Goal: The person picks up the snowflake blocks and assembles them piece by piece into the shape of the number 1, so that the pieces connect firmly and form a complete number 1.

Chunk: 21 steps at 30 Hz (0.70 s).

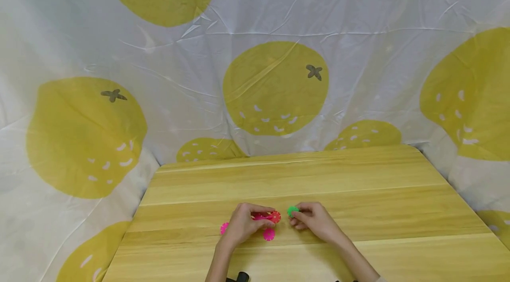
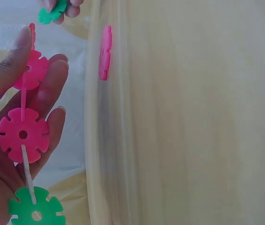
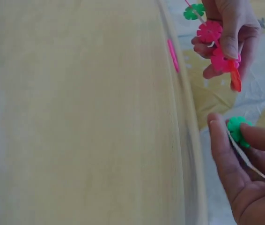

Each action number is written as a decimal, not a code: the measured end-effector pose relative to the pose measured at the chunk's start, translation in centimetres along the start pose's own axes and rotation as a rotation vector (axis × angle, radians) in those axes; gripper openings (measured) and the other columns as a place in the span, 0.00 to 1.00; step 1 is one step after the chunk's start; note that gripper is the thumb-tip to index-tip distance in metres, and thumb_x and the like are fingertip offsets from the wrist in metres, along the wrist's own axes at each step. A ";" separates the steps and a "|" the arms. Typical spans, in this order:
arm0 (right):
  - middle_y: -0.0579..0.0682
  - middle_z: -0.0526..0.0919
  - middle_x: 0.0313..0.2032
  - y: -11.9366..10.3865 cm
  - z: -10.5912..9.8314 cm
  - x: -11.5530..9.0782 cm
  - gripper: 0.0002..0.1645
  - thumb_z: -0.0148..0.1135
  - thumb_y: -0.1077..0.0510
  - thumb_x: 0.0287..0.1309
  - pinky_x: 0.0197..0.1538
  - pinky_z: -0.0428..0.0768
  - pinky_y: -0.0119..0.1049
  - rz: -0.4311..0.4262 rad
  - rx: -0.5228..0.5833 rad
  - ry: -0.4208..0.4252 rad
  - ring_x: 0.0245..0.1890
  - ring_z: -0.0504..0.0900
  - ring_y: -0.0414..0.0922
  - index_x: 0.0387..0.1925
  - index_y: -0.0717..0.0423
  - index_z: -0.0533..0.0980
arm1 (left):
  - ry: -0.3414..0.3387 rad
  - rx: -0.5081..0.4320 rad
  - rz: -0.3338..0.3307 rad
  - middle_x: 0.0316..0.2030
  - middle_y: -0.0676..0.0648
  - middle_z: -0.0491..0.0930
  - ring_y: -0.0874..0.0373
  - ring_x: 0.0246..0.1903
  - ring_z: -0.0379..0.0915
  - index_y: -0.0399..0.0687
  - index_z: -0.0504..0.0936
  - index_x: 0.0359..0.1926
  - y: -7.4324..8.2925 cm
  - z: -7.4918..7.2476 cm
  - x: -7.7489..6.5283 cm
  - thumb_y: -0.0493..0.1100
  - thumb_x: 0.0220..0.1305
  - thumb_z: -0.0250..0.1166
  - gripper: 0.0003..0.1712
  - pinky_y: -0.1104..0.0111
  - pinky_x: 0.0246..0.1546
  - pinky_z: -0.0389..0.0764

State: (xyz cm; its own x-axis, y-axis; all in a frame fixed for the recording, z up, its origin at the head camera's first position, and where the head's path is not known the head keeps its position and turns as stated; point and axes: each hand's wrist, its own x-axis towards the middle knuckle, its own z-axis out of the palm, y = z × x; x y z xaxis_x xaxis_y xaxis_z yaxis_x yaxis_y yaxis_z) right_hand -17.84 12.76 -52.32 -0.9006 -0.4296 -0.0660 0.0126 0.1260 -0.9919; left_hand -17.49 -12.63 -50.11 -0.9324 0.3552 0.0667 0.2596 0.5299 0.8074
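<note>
My left hand (image 1: pixel 244 224) grips a chain of slotted plastic snowflake discs between thumb and fingers. Along it are a pink disc (image 2: pixel 35 125), an edge-on white disc (image 2: pixel 28 173) and a green disc (image 2: pixel 52 212), with a red disc (image 1: pixel 276 217) at the end facing the other hand. To the right, my right hand (image 1: pixel 314 221) pinches a separate green disc (image 3: pixel 237 127). An edge-on white disc (image 3: pixel 245 157) extends from it along the palm. A gap separates the two hands' pieces.
On the wooden table (image 1: pixel 382 193), a pink disc (image 1: pixel 269 234) lies just below the left fingertips. Another pink disc (image 1: pixel 224 228) shows left of the left wrist. A black object (image 1: pixel 241 277) sits at the bottom edge. Behind the table hangs a lemon-print cloth (image 1: pixel 358 74).
</note>
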 end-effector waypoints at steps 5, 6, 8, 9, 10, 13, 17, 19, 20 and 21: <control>0.71 0.88 0.42 -0.4 0.1 -0.7 0.19 0.63 0.64 0.70 0.43 0.89 0.41 -0.056 0.033 -0.001 0.38 0.92 0.49 0.53 0.78 0.79 | -0.009 -0.005 -0.002 0.45 0.48 0.91 0.68 0.37 0.82 0.55 0.93 0.46 0.2 -0.1 0.0 0.45 0.58 0.78 0.14 0.77 0.34 0.81; 0.71 0.88 0.42 -0.4 0.1 -0.7 0.20 0.64 0.64 0.70 0.42 0.89 0.42 -0.067 0.031 0.004 0.37 0.92 0.48 0.54 0.78 0.78 | -0.011 -0.005 -0.002 0.45 0.48 0.91 0.68 0.37 0.82 0.55 0.93 0.46 0.3 -0.1 0.0 0.45 0.58 0.78 0.14 0.77 0.35 0.81; 0.71 0.88 0.42 -0.4 0.1 -0.8 0.22 0.65 0.64 0.69 0.42 0.89 0.43 -0.086 0.026 0.013 0.36 0.92 0.46 0.57 0.78 0.77 | -0.012 -0.005 -0.003 0.45 0.48 0.91 0.68 0.37 0.83 0.56 0.93 0.46 0.4 -0.1 0.0 0.45 0.59 0.78 0.13 0.76 0.35 0.82; 0.71 0.88 0.41 -0.4 0.2 -0.8 0.22 0.65 0.64 0.68 0.42 0.89 0.43 -0.095 0.022 0.018 0.36 0.92 0.46 0.57 0.78 0.76 | -0.012 -0.005 -0.003 0.45 0.48 0.91 0.68 0.37 0.83 0.56 0.93 0.46 0.5 -0.1 0.0 0.45 0.59 0.78 0.13 0.76 0.34 0.82; 0.71 0.88 0.41 -0.4 0.2 -0.8 0.23 0.65 0.64 0.68 0.41 0.89 0.44 -0.100 0.024 0.022 0.35 0.92 0.46 0.58 0.77 0.76 | -0.011 -0.007 -0.004 0.45 0.48 0.91 0.68 0.37 0.82 0.56 0.93 0.46 0.5 -0.1 0.0 0.45 0.59 0.78 0.13 0.76 0.34 0.81; 0.71 0.88 0.40 -0.3 0.2 -0.8 0.23 0.66 0.64 0.67 0.42 0.89 0.46 -0.116 0.040 0.023 0.36 0.92 0.47 0.58 0.75 0.74 | -0.012 -0.023 -0.009 0.45 0.47 0.91 0.68 0.35 0.82 0.54 0.93 0.47 0.6 -0.1 0.0 0.44 0.59 0.77 0.14 0.76 0.32 0.81; 0.72 0.87 0.40 -0.4 0.2 -0.8 0.20 0.67 0.64 0.67 0.42 0.88 0.49 -0.125 0.067 0.027 0.36 0.92 0.49 0.55 0.73 0.74 | -0.015 -0.039 -0.011 0.45 0.47 0.91 0.68 0.34 0.81 0.53 0.92 0.48 0.6 -0.2 0.0 0.44 0.60 0.77 0.14 0.76 0.31 0.81; 0.74 0.87 0.40 -0.4 0.3 -0.8 0.20 0.67 0.64 0.67 0.42 0.88 0.49 -0.130 0.068 0.034 0.36 0.92 0.49 0.54 0.73 0.74 | -0.016 -0.041 -0.005 0.45 0.47 0.91 0.68 0.35 0.82 0.53 0.93 0.47 0.7 -0.2 0.0 0.43 0.60 0.77 0.13 0.76 0.31 0.81; 0.74 0.86 0.40 -0.4 0.4 -0.8 0.19 0.67 0.64 0.67 0.42 0.88 0.49 -0.132 0.067 0.040 0.35 0.92 0.49 0.53 0.73 0.75 | -0.017 -0.043 -0.002 0.45 0.46 0.91 0.68 0.35 0.82 0.53 0.93 0.47 0.7 -0.2 0.0 0.43 0.60 0.77 0.13 0.77 0.31 0.81; 0.74 0.86 0.40 -0.5 0.4 -0.8 0.18 0.67 0.64 0.67 0.42 0.88 0.49 -0.133 0.065 0.046 0.35 0.92 0.50 0.53 0.73 0.76 | -0.018 -0.045 0.001 0.45 0.46 0.91 0.68 0.35 0.82 0.52 0.93 0.47 0.7 -0.2 0.0 0.43 0.60 0.77 0.13 0.77 0.31 0.81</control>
State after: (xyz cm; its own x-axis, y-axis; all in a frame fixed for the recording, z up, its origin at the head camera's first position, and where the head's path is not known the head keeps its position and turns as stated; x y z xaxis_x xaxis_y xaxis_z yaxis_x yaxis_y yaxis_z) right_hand -16.96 12.63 -51.85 -0.9152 -0.3968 0.0703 -0.0816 0.0116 -0.9966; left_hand -17.35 -12.38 -49.47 -0.9272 0.3702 0.0573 0.2490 0.4948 0.8326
